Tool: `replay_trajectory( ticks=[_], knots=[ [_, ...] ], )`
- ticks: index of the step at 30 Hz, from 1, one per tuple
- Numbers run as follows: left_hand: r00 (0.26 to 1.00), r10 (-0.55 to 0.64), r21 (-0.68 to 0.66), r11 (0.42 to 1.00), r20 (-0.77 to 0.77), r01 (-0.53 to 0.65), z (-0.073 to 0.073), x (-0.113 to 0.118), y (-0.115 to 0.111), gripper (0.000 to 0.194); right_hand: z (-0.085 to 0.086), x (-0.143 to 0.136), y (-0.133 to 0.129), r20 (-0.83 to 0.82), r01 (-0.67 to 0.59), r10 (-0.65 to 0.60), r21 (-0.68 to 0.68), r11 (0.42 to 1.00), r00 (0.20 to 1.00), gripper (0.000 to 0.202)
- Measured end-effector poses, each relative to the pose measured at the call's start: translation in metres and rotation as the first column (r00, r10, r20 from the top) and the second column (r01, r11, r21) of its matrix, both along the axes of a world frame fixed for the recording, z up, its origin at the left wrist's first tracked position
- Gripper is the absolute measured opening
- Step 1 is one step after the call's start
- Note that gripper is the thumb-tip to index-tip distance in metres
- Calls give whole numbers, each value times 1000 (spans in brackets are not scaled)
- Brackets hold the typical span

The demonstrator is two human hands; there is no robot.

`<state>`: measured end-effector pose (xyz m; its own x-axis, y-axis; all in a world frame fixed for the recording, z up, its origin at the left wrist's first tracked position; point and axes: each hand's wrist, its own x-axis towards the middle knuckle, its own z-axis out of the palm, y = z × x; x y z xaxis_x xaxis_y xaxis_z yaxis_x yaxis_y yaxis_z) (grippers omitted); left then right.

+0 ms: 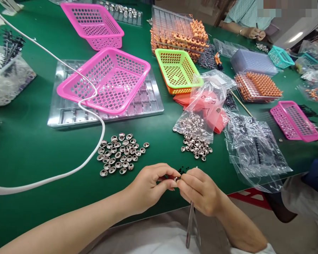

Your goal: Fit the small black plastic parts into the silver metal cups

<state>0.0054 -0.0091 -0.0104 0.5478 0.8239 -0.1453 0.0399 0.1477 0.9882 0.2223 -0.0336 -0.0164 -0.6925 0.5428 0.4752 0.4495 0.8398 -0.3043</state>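
Near the table's front edge my left hand (pixel 151 187) pinches a small silver metal cup (pixel 176 179) between thumb and fingertips. My right hand (pixel 201 190) meets it there, its fingertips against the same piece. A pair of metal tweezers (pixel 190 225) is tucked in my right hand, its long end pointing down toward my lap. Just beyond my fingers lie tiny black pieces (pixel 184 170), partly hidden by the hands. To the left, several silver metal cups (pixel 119 153) are spread out. More small silver parts (pixel 196 144) spill from a clear bag (pixel 208 132).
A white cable (pixel 102 130) loops across the left side. Pink baskets (pixel 108 109) and a green basket (pixel 175 67) stand behind, one pink basket on a clear tray (pixel 66 120). Plastic bags (pixel 257 141) lie right. A co-worker's hands (pixel 254 33) show across the table.
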Motion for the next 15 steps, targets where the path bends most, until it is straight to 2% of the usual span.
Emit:
replay_trajectory(
  ticks=[3,6,8,11,13,15],
  knots=[
    [999,8,-172,985,46,0,0,1,4,11,4,-3,3,-118,48,-64,-131,990,991,17],
    [987,44,-337,941,153,11,1,1,7,14,6,-2,1,-328,98,-188,-271,958,926,26],
    [976,72,-407,913,204,17,1,1,8,19,5,0,-1,-442,152,-323,-380,912,837,31],
    [967,94,-456,889,235,25,0,0,9,25,-2,1,-3,-562,272,-517,-463,844,646,21],
    [965,100,-467,884,243,26,-1,0,9,25,-6,-1,-2,-604,329,-571,-471,818,556,16],
    [963,99,-467,884,249,30,-2,1,9,23,-10,-3,0,-624,362,-585,-460,811,518,15]
  ],
)
